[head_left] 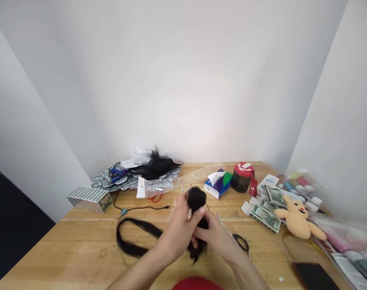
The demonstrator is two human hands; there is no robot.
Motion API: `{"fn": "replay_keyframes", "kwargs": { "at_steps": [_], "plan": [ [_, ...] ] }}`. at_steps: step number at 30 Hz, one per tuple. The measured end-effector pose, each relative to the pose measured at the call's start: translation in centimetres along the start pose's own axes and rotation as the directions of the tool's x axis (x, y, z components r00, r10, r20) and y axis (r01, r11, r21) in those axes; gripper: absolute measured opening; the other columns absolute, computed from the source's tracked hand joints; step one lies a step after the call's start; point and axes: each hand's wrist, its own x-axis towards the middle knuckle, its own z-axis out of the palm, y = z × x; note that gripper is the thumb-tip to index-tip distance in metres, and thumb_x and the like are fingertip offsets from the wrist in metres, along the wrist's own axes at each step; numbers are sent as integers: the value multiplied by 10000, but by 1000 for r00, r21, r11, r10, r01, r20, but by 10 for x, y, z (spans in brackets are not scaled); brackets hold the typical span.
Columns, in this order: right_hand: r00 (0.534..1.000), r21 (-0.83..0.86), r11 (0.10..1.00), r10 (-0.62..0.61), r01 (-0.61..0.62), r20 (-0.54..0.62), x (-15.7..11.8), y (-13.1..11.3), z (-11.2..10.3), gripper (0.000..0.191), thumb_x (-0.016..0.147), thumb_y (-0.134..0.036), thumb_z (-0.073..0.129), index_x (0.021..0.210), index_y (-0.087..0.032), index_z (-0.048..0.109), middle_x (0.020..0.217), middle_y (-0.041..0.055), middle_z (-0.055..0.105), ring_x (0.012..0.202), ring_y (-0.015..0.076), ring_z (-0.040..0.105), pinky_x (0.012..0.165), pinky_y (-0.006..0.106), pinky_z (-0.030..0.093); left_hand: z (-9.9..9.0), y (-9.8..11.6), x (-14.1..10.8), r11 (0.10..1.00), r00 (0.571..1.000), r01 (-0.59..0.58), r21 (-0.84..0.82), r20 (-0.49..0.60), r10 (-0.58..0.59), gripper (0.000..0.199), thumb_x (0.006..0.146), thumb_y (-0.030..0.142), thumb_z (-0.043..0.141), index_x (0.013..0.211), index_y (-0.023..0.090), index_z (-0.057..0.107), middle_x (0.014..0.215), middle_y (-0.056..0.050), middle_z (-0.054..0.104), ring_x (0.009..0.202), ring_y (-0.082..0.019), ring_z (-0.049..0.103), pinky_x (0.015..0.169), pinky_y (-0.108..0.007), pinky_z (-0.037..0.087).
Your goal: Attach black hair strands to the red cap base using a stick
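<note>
A bundle of black hair (197,198) with a rounded top is held upright between both hands near the middle of the table. My left hand (180,221) wraps round it from the left, its thumb pressed on the front. From the right, my right hand (212,230) grips the lower part, fingers closed and thumb near the other one. Loose strands hang below the fingers. A long black hair strand (130,249) lies in a loop on the table to the left, partly behind my left forearm.
Scissors (240,243) lie right of my hands. Further right are a plush toy (298,219), boxes (264,217) and a phone (315,276). Behind stand a tissue pack (218,184) and red-lidded jar (242,177). More black hair (154,166) and a card box (91,199) are left.
</note>
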Motion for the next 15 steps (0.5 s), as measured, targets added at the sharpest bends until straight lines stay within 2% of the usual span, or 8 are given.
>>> {"fn": "replay_keyframes", "kwargs": {
  "at_steps": [1,3,5,8,11,15],
  "plan": [
    [1000,12,1000,23,-23,-5,0,1,-1,169,881,-314,646,912,-152,605,588,-90,556,434,77,511,517,253,488,-2,1,4,1000,1000,-21,23,-14,21,404,676,365,781,1017,202,640,1224,-94,543,1259,-321,378,1105,-446,214],
    [998,49,997,58,-57,-20,-1,1,-4,163,921,-286,597,830,-151,592,514,-123,447,357,48,399,430,207,427,-9,2,12,998,999,-37,45,-11,38,470,607,263,839,1033,216,647,1295,-78,499,1311,-303,307,1136,-421,147],
    [995,95,993,82,-76,-55,-4,-2,-10,181,929,-293,582,814,-154,578,516,-126,405,356,42,364,395,186,382,-21,0,17,999,1000,3,35,29,-4,454,605,195,847,1016,198,653,1236,-76,551,1234,-281,416,1100,-437,249],
    [986,157,985,91,-69,-140,-10,-14,-20,201,918,-336,585,819,-161,569,507,-129,367,354,38,307,370,175,314,-44,-14,20,988,987,154,-25,40,-153,247,790,206,727,1008,144,629,1078,-61,628,989,-226,598,895,-441,475],
    [965,201,980,60,-8,-256,-19,-31,-29,262,851,-416,647,816,-167,573,489,-133,332,379,35,248,383,169,293,-68,-38,27,948,951,287,-138,-73,-299,234,916,289,588,1094,138,598,1082,-72,629,915,-201,634,787,-394,539],
    [921,219,972,3,89,-390,-31,-50,-42,305,781,-453,708,810,-171,596,476,-126,315,400,40,225,379,166,281,-90,-64,45,912,896,306,-272,-242,-373,278,926,303,572,1161,153,573,1142,-85,611,939,-208,631,787,-395,548]
  ]
}}
